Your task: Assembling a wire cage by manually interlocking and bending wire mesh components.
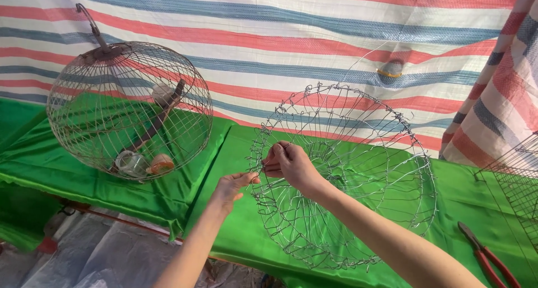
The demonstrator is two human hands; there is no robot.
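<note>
A round, half-dome frame of bent wire point(364, 170) stands tilted on the green cloth, its open side facing me. My left hand point(232, 186) pinches the frame's left rim from outside. My right hand point(290, 163) reaches inside the frame and its fingers close on the same stretch of rim wire, close to the left hand's fingertips. A long loose wire end rises from the frame's top toward the striped sheet.
A finished round wire cage point(84, 125) with a hook, a perch and small cups inside rests at the left on a green-covered table point(168, 198). Red-handled pliers point(487, 260) lie at the right. Flat wire mesh point(518, 187) leans at the far right. A striped tarp point(269, 36) hangs behind.
</note>
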